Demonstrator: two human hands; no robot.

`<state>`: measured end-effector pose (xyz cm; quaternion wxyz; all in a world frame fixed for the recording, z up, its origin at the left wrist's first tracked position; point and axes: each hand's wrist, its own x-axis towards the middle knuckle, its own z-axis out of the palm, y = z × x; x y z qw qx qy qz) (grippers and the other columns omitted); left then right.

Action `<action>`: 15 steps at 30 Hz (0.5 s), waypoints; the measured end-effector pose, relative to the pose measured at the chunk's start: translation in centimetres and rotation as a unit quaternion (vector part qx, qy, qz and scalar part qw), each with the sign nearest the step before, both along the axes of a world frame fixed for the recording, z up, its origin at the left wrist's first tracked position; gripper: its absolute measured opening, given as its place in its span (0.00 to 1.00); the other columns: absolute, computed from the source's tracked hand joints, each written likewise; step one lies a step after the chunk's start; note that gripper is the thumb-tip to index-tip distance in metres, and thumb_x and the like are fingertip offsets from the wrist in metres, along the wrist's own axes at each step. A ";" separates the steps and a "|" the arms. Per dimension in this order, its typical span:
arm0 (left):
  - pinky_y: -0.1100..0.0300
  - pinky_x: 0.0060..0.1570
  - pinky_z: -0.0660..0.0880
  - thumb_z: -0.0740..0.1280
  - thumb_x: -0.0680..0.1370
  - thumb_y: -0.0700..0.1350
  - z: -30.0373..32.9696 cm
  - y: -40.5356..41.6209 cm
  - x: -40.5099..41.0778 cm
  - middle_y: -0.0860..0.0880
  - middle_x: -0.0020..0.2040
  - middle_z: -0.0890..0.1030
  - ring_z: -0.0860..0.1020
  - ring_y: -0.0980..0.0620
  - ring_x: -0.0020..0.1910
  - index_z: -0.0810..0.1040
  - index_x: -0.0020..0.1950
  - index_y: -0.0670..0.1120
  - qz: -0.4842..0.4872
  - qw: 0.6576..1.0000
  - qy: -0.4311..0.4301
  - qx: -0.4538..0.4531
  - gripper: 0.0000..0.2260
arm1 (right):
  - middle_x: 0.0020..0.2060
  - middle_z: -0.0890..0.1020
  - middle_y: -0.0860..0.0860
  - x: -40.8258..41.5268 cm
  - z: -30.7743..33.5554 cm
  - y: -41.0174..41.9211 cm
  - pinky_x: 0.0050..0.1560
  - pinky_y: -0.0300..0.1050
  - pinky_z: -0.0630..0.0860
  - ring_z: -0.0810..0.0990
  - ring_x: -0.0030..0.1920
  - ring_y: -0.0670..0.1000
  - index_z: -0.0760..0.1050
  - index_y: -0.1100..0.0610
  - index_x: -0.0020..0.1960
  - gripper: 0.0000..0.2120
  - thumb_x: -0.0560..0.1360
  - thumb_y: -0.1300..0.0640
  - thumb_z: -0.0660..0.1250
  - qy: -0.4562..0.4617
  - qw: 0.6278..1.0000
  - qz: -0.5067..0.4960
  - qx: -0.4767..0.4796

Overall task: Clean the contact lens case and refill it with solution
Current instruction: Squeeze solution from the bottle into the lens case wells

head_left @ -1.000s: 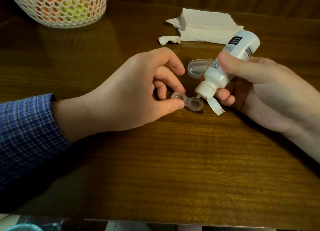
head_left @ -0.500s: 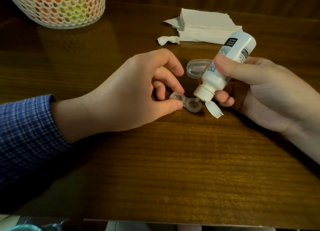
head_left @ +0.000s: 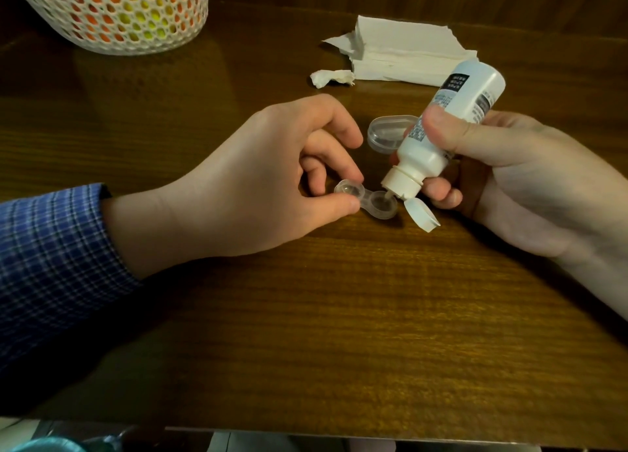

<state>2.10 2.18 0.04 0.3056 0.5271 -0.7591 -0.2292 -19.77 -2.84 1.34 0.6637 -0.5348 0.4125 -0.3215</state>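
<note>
The right hand [head_left: 509, 176] is curled round a white solution bottle [head_left: 452, 122], thumb pressed across its label, and holds it tipped steeply with the nozzle down. The bottle's flip cap [head_left: 421, 215] hangs open on its hinge below the neck. The nozzle tip sits just over, or in, the right-hand well of the clear contact lens case [head_left: 365, 200]; whether it touches the well cannot be told. Something pale shows in that well under the tip, though how full it is cannot be judged, and the left well looks glossy but its contents are unclear.

The left hand [head_left: 258, 186] pinches the case's left well between thumb and fingertips, steadying it flat on the wooden tabletop [head_left: 339, 315]. A blue checked sleeve [head_left: 51, 265] covers that forearm.

Just behind the bottle lies a clear plastic lid [head_left: 384, 134], partly hidden by the bottle. Farther back rests a stack of folded white tissues [head_left: 401, 51] with a crumpled scrap [head_left: 331, 77] beside it. At the far left corner stands a white mesh basket [head_left: 119, 10] holding orange and yellow contents behind its holes.
</note>
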 end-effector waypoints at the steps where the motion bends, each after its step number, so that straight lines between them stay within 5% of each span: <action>1: 0.71 0.37 0.77 0.78 0.71 0.50 0.0 0.0 0.0 0.59 0.48 0.86 0.83 0.58 0.40 0.76 0.62 0.50 0.000 1.000 0.000 0.000 0.21 | 0.37 0.84 0.51 0.0 0.0 0.0 0.26 0.34 0.72 0.76 0.29 0.45 0.79 0.58 0.55 0.18 0.69 0.49 0.72 0.001 1.000 0.000 0.001; 15: 0.71 0.36 0.76 0.78 0.71 0.49 0.0 0.0 0.0 0.59 0.48 0.86 0.83 0.57 0.40 0.76 0.62 0.50 -0.001 1.000 0.004 0.000 0.21 | 0.37 0.84 0.51 -0.6 -0.2 -0.4 0.25 0.34 0.70 0.76 0.29 0.45 0.80 0.57 0.52 0.18 0.66 0.49 0.73 0.004 1.000 0.009 -0.015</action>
